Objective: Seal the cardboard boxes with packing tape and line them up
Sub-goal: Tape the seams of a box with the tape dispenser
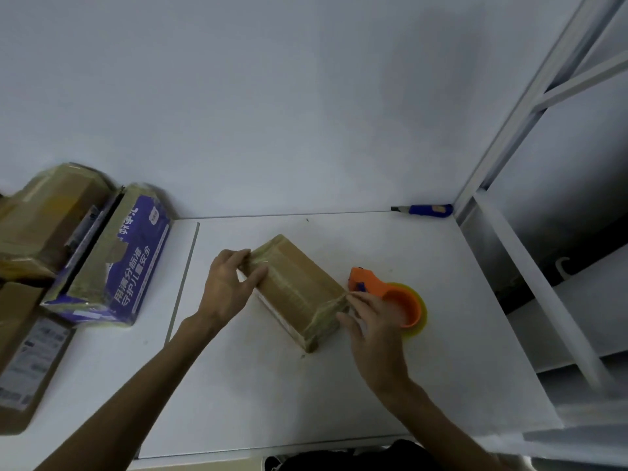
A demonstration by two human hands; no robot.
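The small cardboard box [299, 294] lies askew mid-desk [339, 396], already banded with tape. The left hand [227, 283] has a clamped grip round its far-left end, and the right hand [373, 329] is at the near-right end, just beside the orange tape dispenser [401, 300]. Uneven smoothing could crease or lift the tape at that corner, and a slack left hold would let the box swivel. Whether the right grip pinches a tape tail or merely presses cannot be told, and the stacked boxes [85, 239] at left are blurred and cut off.
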